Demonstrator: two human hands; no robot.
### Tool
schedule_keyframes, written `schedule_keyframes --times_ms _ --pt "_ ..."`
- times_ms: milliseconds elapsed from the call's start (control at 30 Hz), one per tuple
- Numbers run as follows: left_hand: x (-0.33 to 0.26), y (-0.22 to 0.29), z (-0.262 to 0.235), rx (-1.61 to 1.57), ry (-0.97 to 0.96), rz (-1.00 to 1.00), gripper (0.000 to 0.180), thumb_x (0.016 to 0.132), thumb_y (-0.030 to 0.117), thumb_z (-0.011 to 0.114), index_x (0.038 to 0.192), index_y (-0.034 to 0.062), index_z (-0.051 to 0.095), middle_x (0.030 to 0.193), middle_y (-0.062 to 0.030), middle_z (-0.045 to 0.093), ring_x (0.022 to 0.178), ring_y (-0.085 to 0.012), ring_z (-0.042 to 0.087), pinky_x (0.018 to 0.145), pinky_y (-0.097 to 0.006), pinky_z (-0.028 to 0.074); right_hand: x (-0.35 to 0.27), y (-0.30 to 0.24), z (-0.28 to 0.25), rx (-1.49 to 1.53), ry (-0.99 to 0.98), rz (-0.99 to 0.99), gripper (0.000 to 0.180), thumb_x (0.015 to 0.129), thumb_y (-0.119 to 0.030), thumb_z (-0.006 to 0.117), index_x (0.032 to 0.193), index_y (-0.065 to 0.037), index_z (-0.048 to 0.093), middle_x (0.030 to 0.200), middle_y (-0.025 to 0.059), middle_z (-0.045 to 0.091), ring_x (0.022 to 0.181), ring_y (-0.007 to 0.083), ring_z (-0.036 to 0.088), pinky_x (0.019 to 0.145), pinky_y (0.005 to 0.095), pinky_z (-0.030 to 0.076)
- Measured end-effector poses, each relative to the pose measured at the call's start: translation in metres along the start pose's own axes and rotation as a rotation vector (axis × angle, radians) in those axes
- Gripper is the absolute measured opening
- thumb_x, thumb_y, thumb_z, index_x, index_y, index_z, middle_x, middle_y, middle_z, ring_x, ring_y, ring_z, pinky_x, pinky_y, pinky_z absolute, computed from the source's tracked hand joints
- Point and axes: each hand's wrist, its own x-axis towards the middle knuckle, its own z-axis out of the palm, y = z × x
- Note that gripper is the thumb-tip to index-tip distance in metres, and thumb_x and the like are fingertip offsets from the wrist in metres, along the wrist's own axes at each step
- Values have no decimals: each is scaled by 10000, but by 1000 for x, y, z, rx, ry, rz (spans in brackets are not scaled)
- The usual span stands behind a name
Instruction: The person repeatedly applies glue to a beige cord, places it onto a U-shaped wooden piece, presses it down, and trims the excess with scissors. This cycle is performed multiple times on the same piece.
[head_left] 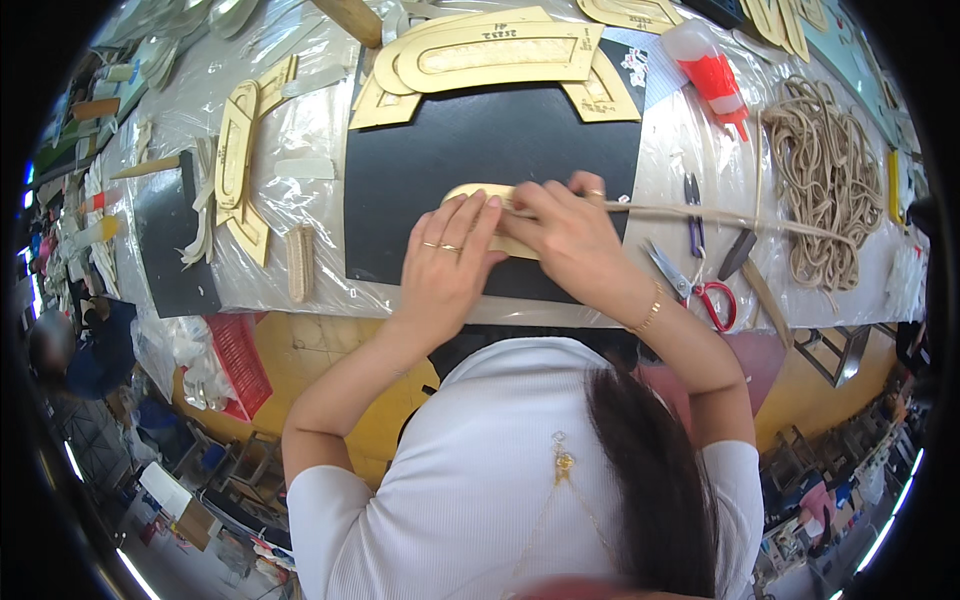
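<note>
On a black mat (400, 250), a cream-coloured flat template (470, 190) lies mostly covered by both hands. My left hand (445, 245) rests on it, fingers stretched out side by side and pressing down. Against its fingertips is my right hand (580, 240), fingers curled and pinching a beige cord (700, 211). From there the cord runs right to a loose tangled heap of cord (825, 190). How the cord lies on the template under the fingers is hidden.
Several templates (490, 58) are stacked at the mat's far edge; more templates (236, 150) lie left, near a small beige wound piece (299, 262). Red-handled scissors (715, 305), purple snips (694, 215) and a hammer (740, 255) lie right. A red-and-white squeeze bottle (710, 75) lies beyond.
</note>
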Motion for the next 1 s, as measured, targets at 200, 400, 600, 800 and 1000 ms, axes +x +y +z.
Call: schedule_keyframes --times_ms 200,400,600,800,1000 --pt "-11 -15 1 -62 50 0 682 781 107 808 1403 20 542 1243 -130 643 1176 -312 595 977 -449 452 5 11 2 120 76 -36 282 835 -82 634 1083 -153 748 937 -3 586 807 158 573 862 372 353" --pt "-10 -12 -1 25 -10 -3 622 823 158 775 1400 37 577 1251 -115 630 1171 -289 583 986 -442 445 -11 27 -14 139 55 -11 307 816 -15 646 1074 -132 763 943 9 617 793 170 543 848 331 353" --pt "-11 -7 1 153 -93 -10 556 886 212 709 1401 50 579 1302 -104 611 1212 -274 561 1018 -440 437 -15 24 -12 114 58 -15 329 800 -14 696 1108 -113 753 953 21 631 785 175 546 826 332 359" --pt "-9 -4 0 227 -118 8 544 892 149 677 1426 117 576 1299 -126 613 1198 -295 568 1024 -447 432 -17 20 -13 65 49 -31 309 821 -32 650 1108 -109 737 958 18 609 805 168 574 842 352 368" --pt "-2 -1 -6 282 -210 28 563 901 170 682 1451 213 570 1275 -166 629 1155 -316 575 990 -439 438 -22 12 -22 -57 -39 35 410 827 -13 634 1191 -170 738 1039 4 631 891 156 611 866 400 355"
